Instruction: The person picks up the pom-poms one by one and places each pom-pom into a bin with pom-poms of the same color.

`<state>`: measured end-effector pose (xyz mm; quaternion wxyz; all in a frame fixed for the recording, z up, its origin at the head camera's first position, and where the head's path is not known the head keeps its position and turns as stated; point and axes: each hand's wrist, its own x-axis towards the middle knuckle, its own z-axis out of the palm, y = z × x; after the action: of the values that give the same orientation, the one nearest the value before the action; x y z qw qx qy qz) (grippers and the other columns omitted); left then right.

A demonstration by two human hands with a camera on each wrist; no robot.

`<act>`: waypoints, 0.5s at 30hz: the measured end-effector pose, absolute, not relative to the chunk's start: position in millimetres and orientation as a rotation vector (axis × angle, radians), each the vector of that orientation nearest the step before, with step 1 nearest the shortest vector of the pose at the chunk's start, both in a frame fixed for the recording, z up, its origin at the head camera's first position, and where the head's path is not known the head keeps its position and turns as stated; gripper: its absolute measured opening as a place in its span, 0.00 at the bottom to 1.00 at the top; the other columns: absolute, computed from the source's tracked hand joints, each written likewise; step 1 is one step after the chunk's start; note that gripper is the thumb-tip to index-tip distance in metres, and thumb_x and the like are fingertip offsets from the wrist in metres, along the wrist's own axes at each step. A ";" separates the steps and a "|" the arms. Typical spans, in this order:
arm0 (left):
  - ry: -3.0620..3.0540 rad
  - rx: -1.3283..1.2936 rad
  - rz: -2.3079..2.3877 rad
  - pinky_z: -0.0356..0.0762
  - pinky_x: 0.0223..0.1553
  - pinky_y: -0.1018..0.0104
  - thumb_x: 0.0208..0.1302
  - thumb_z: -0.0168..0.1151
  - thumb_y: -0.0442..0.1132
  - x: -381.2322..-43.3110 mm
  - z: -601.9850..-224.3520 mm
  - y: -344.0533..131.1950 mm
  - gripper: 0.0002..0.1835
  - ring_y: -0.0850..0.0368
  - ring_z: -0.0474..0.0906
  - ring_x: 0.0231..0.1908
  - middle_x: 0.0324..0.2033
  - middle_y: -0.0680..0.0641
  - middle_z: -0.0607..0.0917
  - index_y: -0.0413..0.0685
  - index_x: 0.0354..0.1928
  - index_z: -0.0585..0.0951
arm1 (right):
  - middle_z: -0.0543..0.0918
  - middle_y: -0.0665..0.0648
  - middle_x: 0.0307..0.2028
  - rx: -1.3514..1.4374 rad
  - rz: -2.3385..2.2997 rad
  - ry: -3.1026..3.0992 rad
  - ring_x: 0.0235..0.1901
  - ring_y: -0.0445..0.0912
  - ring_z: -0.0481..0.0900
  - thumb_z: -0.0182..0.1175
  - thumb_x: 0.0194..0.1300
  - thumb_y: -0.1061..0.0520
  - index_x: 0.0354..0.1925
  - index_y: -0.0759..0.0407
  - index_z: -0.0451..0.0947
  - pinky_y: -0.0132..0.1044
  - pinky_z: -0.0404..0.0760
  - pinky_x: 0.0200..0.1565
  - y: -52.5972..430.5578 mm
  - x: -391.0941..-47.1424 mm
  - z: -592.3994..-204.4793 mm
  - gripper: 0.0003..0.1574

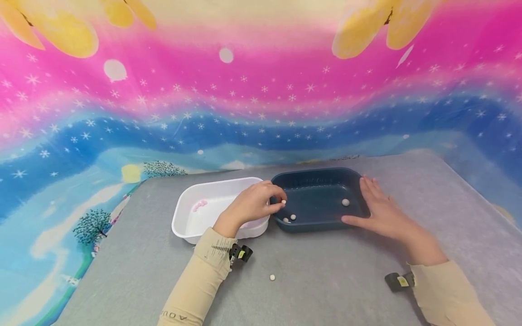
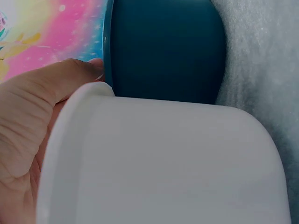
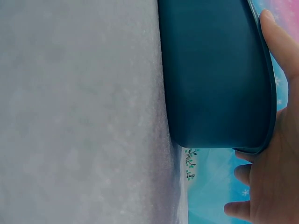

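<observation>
My left hand (image 1: 255,201) is over the adjoining ends of two basins, pinching a small white ball (image 1: 284,202) between thumb and fingers. Below it to the left stands a white basin (image 1: 179,226) with a cluster of small pink beads (image 1: 200,206) inside. The dark blue basin (image 1: 318,225) holds a few pale balls: one larger ball (image 1: 345,202) near its right end and smaller ones (image 1: 293,217) at its near left corner. With fingers spread and straight, my right hand (image 1: 385,210) rests on the right end of the blue basin. The left wrist view hides the pinched ball.
On the grey cloth-covered table (image 1: 326,280), a lone white ball (image 1: 272,277) lies in front of the basins. A colourful printed backdrop (image 1: 261,99) hangs behind the table and along its sides.
</observation>
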<state>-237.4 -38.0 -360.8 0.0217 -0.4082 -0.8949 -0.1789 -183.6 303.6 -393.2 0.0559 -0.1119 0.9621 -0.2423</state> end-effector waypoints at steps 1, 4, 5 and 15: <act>-2.776 -1.263 -0.552 0.78 0.49 0.61 0.67 0.64 0.42 -237.9 -360.8 -38.0 0.07 0.57 0.79 0.41 0.40 0.55 0.88 0.52 0.43 0.86 | 0.24 0.64 0.78 -0.340 -0.736 2.920 0.76 0.63 0.22 0.61 0.60 0.26 0.77 0.62 0.23 0.80 0.38 0.64 303.9 -183.5 -393.2 0.77; -2.783 -1.256 -0.542 0.78 0.49 0.61 0.67 0.64 0.42 -239.4 -361.1 -37.9 0.07 0.57 0.78 0.41 0.41 0.55 0.88 0.53 0.44 0.86 | 0.25 0.64 0.78 -0.337 -0.735 2.921 0.76 0.63 0.22 0.62 0.60 0.27 0.77 0.62 0.23 0.80 0.38 0.64 304.2 -183.1 -393.0 0.77; -2.787 -1.254 -0.541 0.78 0.49 0.61 0.67 0.64 0.42 -239.9 -361.3 -37.9 0.08 0.57 0.78 0.41 0.41 0.55 0.88 0.53 0.44 0.86 | 0.25 0.64 0.78 -0.336 -0.735 2.920 0.76 0.63 0.22 0.62 0.60 0.27 0.77 0.62 0.23 0.80 0.38 0.64 304.1 -183.0 -392.9 0.78; -2.808 -1.243 -0.548 0.77 0.50 0.59 0.67 0.64 0.44 -244.5 -365.4 -37.9 0.10 0.58 0.78 0.43 0.43 0.54 0.88 0.50 0.47 0.86 | 0.27 0.67 0.78 -0.342 -0.726 2.923 0.76 0.65 0.24 0.62 0.59 0.27 0.77 0.64 0.25 0.80 0.41 0.64 301.0 -182.0 -390.4 0.77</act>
<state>-244.5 -37.9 -365.4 0.0110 -0.3983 -0.9002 -0.1758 -182.0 301.0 -390.4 0.0554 -0.1128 0.9628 -0.2392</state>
